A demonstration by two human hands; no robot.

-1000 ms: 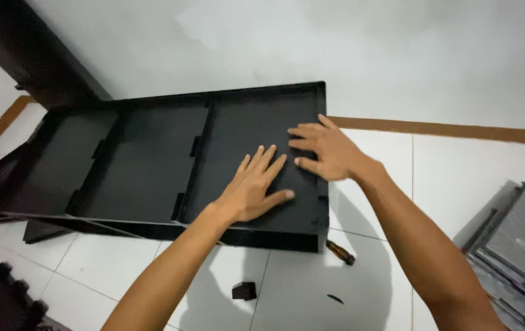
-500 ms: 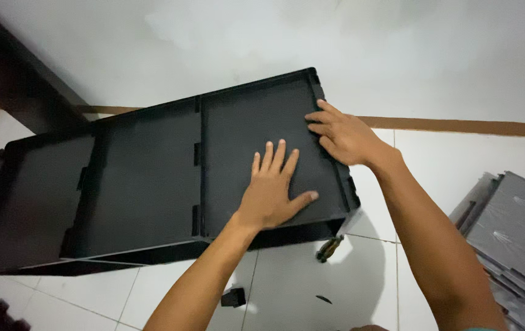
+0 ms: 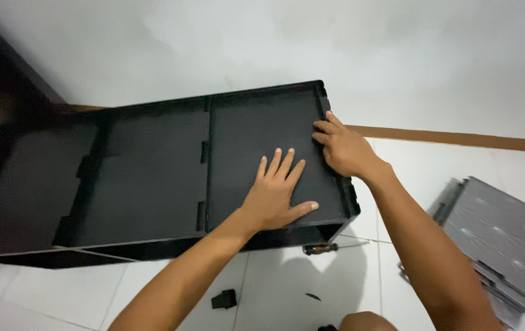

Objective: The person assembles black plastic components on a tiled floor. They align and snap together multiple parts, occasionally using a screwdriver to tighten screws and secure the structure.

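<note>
Item: long black plastic shelving unit (image 3: 152, 178), panelled in sections, lying on its back on the white tiled floor (image 3: 287, 288) with its far edge against the white wall (image 3: 275, 43).

Handling, as a judgement: you appear to be seating the end panel. Keep your weight straight down through the palm, and keep the other hand on the rim so the unit cannot slide along the tiles. Press evenly; a lopsided push looks likely to spring a joint.

Left hand (image 3: 278, 193): open and flat, fingers spread, palm down on the unit's rightmost panel. It holds nothing.

Right hand (image 3: 342, 147): fingers curled loosely, resting on the unit's right rim near its far corner. Whether they hook over the edge I cannot tell.

Beside the unit, near side: a brown-handled screwdriver (image 3: 319, 248) lies just at the right front corner; a small black plastic piece (image 3: 224, 299) sits further out on the tiles.

Right of the unit, well apart: a stack of grey plastic panels (image 3: 498, 245).

Left of the unit: a dark upright board (image 3: 5, 86) against the wall.
</note>
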